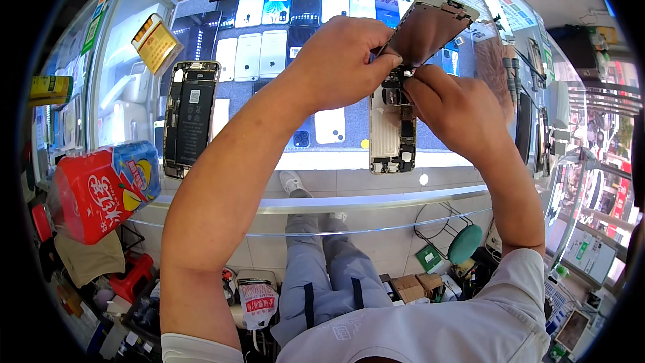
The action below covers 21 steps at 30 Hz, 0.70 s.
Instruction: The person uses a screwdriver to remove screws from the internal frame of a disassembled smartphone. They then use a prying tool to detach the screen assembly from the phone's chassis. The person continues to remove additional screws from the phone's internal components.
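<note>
A person is sitting behind a glass display counter (349,196) in a crowded repair shop, working with both hands raised over the countertop. The left hand (339,60) is closing thumb and fingers on the lower edge of a lifted phone screen panel (430,27), which is tilting up and away from the opened phone body (392,128) lying flat on the glass. The right hand (451,111) is pinching at the joint where panel and body are meeting, its fingertips pressed tight together; what exactly they are gripping is too small to tell. A second opened phone (191,115), its dark battery showing, is lying well to the left on the same glass. Rows of phone cases and handsets (269,33) are showing through the counter's top, arranged on a shelf beneath. A red-labelled drink bottle (104,188) is resting on its side at the counter's left end, near a yellow box (156,44). Below the counter edge, the person's grey trousers (322,275) are showing above a tiled floor cluttered with cardboard boxes (413,287), a green round stool (465,243) and a red stool (131,277).
</note>
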Available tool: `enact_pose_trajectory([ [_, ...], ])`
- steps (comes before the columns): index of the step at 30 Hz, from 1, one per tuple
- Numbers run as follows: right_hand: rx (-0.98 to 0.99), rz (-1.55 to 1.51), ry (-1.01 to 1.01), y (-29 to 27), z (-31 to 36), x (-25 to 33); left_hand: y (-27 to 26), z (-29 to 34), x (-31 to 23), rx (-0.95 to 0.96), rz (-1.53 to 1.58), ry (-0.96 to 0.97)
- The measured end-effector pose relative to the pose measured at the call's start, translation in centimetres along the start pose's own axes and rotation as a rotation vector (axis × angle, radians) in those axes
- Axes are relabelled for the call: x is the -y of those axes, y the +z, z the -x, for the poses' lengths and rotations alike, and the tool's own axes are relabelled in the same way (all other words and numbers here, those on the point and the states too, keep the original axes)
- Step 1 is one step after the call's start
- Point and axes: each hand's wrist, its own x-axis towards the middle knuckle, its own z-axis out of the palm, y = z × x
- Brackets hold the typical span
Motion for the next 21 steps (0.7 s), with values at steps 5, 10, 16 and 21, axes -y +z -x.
enact_pose_trajectory([
  [5,-0.055,0.037,-0.037,0.44,0.17,0.43,-0.27,0.06,0.04,0.059,-0.016,-0.037],
  [10,-0.067,0.027,-0.064,0.44,0.17,0.32,-0.24,0.07,0.0,0.047,-0.02,-0.027],
  [16,-0.043,0.048,-0.087,0.4,0.16,0.3,-0.23,0.1,0.04,0.037,-0.03,-0.024],
  [21,-0.052,0.045,-0.078,0.51,0.22,-0.06,-0.22,0.11,0.08,0.021,-0.035,-0.003],
])
